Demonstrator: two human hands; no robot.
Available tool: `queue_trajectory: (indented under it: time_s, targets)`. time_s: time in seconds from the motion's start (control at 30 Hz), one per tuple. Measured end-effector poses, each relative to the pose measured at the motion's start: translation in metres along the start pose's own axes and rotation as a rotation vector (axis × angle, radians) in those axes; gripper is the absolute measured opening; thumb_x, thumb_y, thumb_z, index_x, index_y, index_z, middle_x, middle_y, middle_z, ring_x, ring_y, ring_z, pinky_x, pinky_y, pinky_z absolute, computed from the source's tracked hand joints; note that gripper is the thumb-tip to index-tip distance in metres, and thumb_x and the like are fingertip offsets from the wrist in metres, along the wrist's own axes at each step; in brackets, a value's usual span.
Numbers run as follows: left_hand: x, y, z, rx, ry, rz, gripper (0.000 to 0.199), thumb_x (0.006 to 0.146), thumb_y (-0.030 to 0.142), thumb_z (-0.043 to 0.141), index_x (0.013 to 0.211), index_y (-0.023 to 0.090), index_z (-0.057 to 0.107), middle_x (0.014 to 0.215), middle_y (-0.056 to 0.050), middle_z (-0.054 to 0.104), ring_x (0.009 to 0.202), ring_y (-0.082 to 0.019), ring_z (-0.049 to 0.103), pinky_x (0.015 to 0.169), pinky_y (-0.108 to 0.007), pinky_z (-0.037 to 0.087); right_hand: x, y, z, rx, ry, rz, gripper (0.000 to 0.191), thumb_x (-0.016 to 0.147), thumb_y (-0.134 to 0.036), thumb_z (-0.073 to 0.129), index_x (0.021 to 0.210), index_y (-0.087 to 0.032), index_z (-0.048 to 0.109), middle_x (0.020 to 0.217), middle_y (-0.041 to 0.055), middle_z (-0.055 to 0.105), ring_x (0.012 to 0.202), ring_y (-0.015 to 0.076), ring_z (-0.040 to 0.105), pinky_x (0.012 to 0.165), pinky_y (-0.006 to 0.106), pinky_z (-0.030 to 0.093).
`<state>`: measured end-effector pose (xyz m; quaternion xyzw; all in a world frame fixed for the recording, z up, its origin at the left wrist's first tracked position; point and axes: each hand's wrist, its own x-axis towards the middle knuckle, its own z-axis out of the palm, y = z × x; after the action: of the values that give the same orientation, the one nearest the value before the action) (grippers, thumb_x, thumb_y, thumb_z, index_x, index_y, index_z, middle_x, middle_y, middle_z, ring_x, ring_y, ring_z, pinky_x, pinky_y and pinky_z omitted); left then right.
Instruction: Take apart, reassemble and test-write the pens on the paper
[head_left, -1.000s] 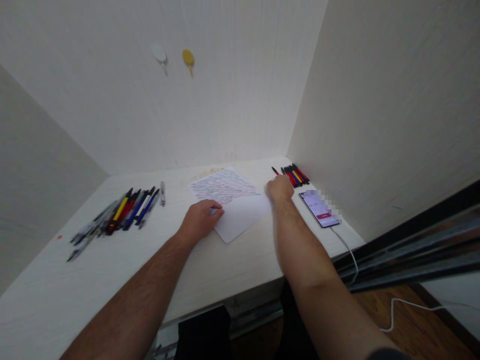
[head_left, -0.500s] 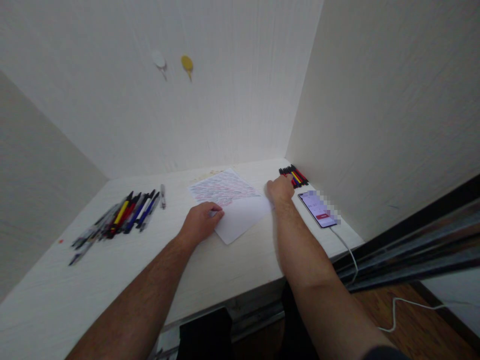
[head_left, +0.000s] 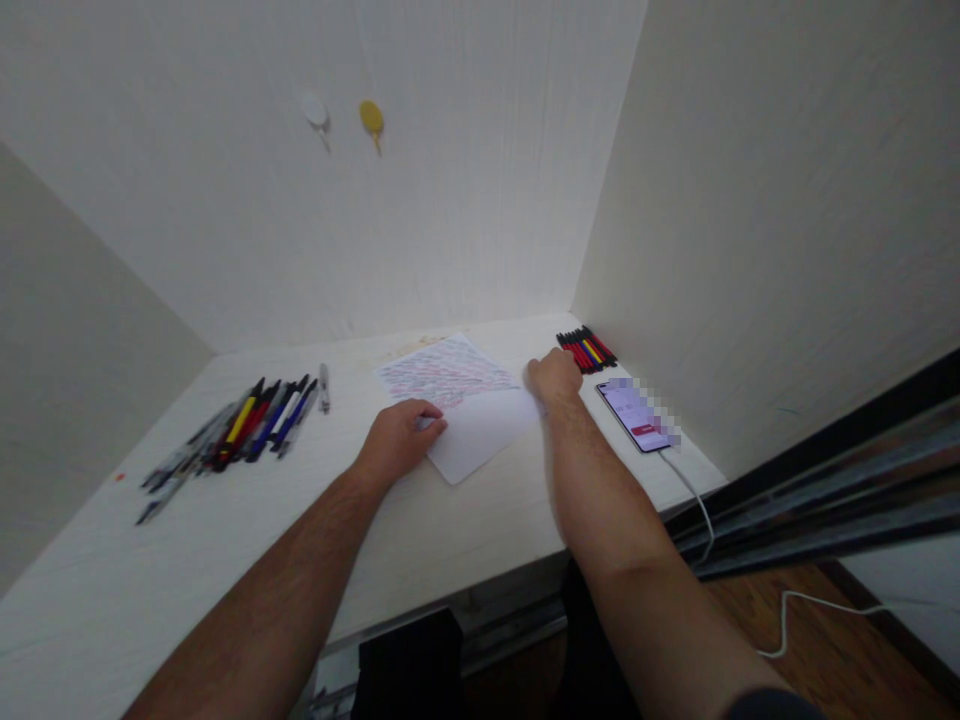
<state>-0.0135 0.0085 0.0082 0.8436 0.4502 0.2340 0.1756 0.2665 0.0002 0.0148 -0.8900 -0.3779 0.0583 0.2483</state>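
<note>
A sheet of paper [head_left: 480, 435] lies turned at an angle on the white desk, its far half covered in blue and red pen strokes. My left hand [head_left: 401, 435] rests on the paper's left edge, thumb and index finger a little apart, with nothing visible between them. At the paper's right corner is my right hand [head_left: 555, 377], its back towards me and its knuckles bent. Its fingertips are hidden, so whether it holds anything does not show. Just beyond it, several red, blue, yellow and black pens [head_left: 589, 349] lie side by side in a row.
A loose pile of pens [head_left: 240, 430] covers the left of the desk, with one clear pen [head_left: 324, 388] apart from it. On the right lies a phone [head_left: 637, 418] with a white cable [head_left: 694, 495]. Walls enclose the desk; two hooks, including a yellow one [head_left: 371, 117], hang at the back.
My right hand has drawn back slightly to the left from the row of pens, uncovering more of the red ones. My left hand and the paper stay in place.
</note>
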Motion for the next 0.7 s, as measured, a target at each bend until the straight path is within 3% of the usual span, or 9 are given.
queue_trajectory:
  time_s: [0.17,0.37,0.57,0.7]
  targets:
    - [-0.004,0.003,0.001,0.055,0.005,0.013,0.021,0.083,0.033,0.062,0.093,0.018,0.074,0.099,-0.007,0.074,0.097,-0.023,0.066,0.091,-0.036,0.049,-0.015,-0.009,0.002,-0.02,-0.062,-0.181,0.034,0.083,-0.034,0.053,0.107,-0.016,0.071,0.11,0.0156,0.07,0.104,0.0276,0.065,0.084,0.036,0.048]
    - [-0.003,-0.004,0.005,0.089,-0.021,0.06,0.024,0.087,0.037,0.059,0.094,0.019,0.073,0.099,-0.005,0.074,0.094,-0.019,0.065,0.087,-0.03,0.049,-0.029,-0.021,0.014,-0.123,-0.13,-0.441,0.037,0.079,-0.045,0.057,0.098,-0.019,0.075,0.099,0.0146,0.074,0.093,0.0292,0.067,0.078,0.038,0.049]
    - [-0.004,-0.004,0.004,0.087,-0.008,0.061,0.024,0.087,0.036,0.058,0.094,0.018,0.072,0.099,-0.005,0.074,0.094,-0.019,0.065,0.086,-0.03,0.049,-0.04,-0.026,0.012,-0.208,-0.151,-0.462,0.049,0.08,-0.049,0.056,0.116,-0.019,0.07,0.111,0.0149,0.071,0.099,0.0305,0.066,0.08,0.039,0.049]
    - [-0.001,-0.011,-0.008,0.114,0.114,-0.03,0.023,0.089,0.033,0.053,0.094,0.018,0.071,0.1,-0.007,0.073,0.094,-0.019,0.064,0.086,-0.03,0.049,-0.039,-0.024,0.014,-0.198,-0.144,-0.465,0.05,0.08,-0.048,0.056,0.116,-0.018,0.07,0.111,0.0152,0.071,0.1,0.0302,0.066,0.08,0.038,0.049]
